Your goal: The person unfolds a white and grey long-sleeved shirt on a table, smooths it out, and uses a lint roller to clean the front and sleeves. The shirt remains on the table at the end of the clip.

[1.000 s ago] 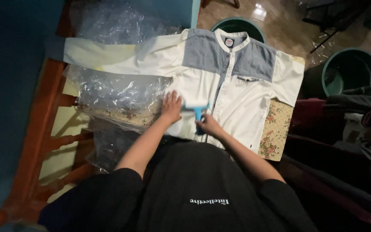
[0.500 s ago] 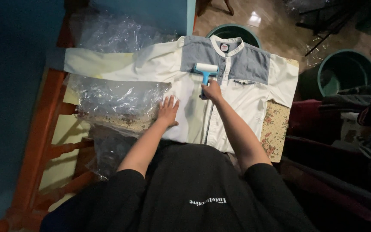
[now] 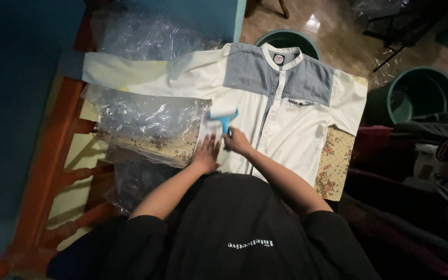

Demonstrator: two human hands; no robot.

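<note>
The lint roller lay on the shirt's lower front, left of the button line. The right hand had its grip closed around the blue handle. The left hand pressed flat on the hem beside it. Clear plastic bags sat left, over the flowered surface.

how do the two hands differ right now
The left hand lies flat and open, palm down, pressing the shirt. The right hand is curled shut around the blue handle of a lint roller, whose white head sits on the fabric. Both are bare and rest on the shirt's lower front.
</note>
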